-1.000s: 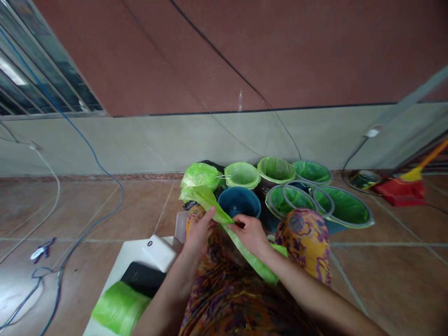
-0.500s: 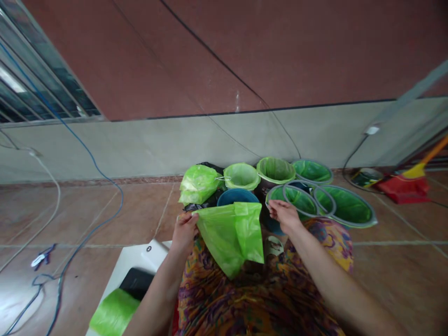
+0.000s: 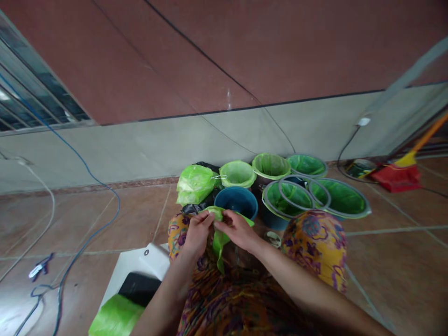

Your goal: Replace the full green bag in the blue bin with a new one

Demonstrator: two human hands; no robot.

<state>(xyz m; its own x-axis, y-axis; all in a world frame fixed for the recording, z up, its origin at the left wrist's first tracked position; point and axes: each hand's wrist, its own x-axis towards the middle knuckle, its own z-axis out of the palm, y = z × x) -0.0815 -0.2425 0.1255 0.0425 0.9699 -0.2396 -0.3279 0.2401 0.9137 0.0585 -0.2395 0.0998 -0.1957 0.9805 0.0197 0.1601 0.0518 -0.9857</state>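
Note:
Both hands meet over my lap on a thin green plastic bag (image 3: 220, 240). My left hand (image 3: 199, 229) pinches its upper edge between thumb and fingers. Close beside it, my right hand (image 3: 240, 229) is closed on the same edge, and the rest of the bag hangs below, partly hidden by the hands. Just beyond them stands a blue bin (image 3: 238, 198) without a liner. Behind it are a bin lined in pale green (image 3: 238, 173) and a dark bin with a green liner (image 3: 272, 165). A bunched green bag (image 3: 196, 183) lies to the left on black plastic.
Several green-lined bins with grey rims (image 3: 345, 198) stand on the right. A red dustpan (image 3: 397, 178) lies farther right. At lower left, a white board (image 3: 121, 261) carries a black object (image 3: 138, 287) and green plastic (image 3: 117, 315). A blue cable (image 3: 94, 228) crosses the floor.
My right hand has moved left from near the grey rims to the bag beside my left hand. The bag, spread flat before, is now gathered between both hands, uncovering the blue bin.

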